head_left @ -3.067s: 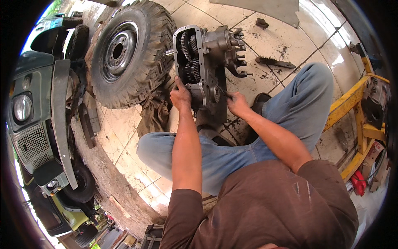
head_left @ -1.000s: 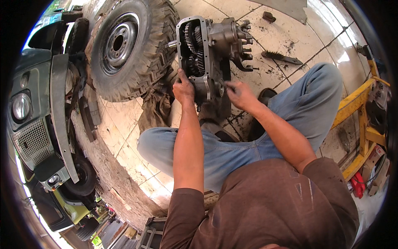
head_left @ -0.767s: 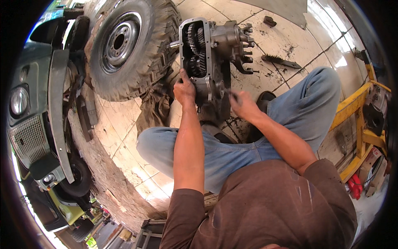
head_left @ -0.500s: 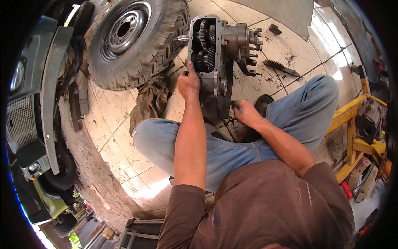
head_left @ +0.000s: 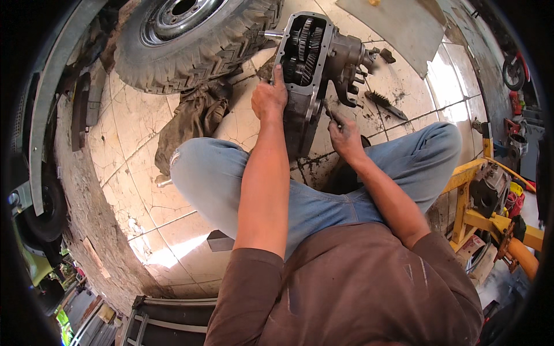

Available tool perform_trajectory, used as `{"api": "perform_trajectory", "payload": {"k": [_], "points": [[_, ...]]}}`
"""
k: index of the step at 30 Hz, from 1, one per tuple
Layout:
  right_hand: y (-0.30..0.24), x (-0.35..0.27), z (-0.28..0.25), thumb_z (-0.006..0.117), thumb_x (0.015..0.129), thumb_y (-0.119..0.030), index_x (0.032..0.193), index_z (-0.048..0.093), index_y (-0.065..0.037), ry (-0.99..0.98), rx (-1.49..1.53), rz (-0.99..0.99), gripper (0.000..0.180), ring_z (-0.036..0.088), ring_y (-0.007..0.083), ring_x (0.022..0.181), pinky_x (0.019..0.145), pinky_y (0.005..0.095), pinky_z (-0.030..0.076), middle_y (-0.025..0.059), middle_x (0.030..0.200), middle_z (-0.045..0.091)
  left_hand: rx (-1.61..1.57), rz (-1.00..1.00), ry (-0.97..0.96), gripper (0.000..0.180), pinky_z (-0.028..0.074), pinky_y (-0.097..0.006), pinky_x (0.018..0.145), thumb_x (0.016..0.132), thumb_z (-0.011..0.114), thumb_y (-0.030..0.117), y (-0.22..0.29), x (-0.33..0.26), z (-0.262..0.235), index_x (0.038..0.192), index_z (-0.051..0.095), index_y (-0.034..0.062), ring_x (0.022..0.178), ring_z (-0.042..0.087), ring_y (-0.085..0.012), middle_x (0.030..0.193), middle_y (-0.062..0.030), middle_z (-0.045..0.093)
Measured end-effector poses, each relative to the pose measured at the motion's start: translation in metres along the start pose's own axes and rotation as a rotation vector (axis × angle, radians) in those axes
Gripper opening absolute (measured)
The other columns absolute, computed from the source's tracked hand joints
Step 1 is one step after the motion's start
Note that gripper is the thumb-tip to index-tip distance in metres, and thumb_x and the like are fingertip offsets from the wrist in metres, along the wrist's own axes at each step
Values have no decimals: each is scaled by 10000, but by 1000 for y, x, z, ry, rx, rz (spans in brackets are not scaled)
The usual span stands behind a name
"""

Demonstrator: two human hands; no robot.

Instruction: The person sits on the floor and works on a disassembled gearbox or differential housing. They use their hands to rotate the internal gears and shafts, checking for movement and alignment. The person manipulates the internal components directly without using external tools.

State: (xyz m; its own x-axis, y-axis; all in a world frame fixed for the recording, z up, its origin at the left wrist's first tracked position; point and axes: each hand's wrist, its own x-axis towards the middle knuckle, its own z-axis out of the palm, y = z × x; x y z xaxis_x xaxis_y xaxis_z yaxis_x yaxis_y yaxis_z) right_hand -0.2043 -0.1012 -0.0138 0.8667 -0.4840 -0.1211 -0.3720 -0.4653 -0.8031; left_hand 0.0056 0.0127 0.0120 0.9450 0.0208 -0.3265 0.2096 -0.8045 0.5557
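Gearbox (head_left: 309,69) stands between hands: left grip (head_left: 269,98) clasps its rim, right (head_left: 345,134) pinches a small tool (head_left: 330,112).

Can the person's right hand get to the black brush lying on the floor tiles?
Probably yes. The right hand is at the gearbox edge holding a small tool, and the brush lies just beyond it on bare tile, with nothing between. The tool would likely need putting down first.

Cracked, stained tile floor (head_left: 138,173). Resting directly on it: knobby tyre (head_left: 196,34), crumpled dirty rag (head_left: 190,118), open gearbox (head_left: 309,69), wire brush (head_left: 385,105), grey sheet (head_left: 398,26).
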Motion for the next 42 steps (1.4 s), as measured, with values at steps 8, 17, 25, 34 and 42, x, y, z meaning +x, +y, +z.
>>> {"api": "perform_trajectory", "payload": {"k": [8,17,25,34,42], "points": [[51,-35,4,630,837,-100,1103,688,-3,-114,-106,-146,290,674,447,944,822,534,514,294,953,690,-31,-18,-96,968,497,-488,963,901,350,812,16,-5,13,1156,710,-49,1108,657,-427,1118,-302,693],[0,1,-23,583,963,-117,1125,687,16,-144,73,-5,234,654,285,693,665,390,508,176,764,671,-70,-1,-67,982,486,-501,967,902,343,811,8,-2,6,1125,712,-72,1103,649,-457,1100,-328,685],[-18,9,-31,585,949,-200,1208,676,14,-364,24,52,347,675,368,799,765,425,533,219,859,705,-38,3,-43,1013,497,-512,944,898,317,831,-3,4,6,1104,715,-77,1087,655,-455,1087,-322,692],[-24,33,-55,588,908,-200,1150,694,14,-504,-68,-8,340,637,442,1048,937,493,510,297,1053,671,-25,38,6,1020,481,-515,968,910,305,817,-1,2,13,1166,689,-92,1098,639,-477,1105,-339,679],[-19,37,-59,571,872,-160,1061,713,6,-458,-47,-91,289,662,459,957,884,505,528,300,982,682,0,57,55,1035,479,-529,947,910,285,820,1,-3,20,1051,720,-108,1058,638,-510,1055,-362,675]]}}
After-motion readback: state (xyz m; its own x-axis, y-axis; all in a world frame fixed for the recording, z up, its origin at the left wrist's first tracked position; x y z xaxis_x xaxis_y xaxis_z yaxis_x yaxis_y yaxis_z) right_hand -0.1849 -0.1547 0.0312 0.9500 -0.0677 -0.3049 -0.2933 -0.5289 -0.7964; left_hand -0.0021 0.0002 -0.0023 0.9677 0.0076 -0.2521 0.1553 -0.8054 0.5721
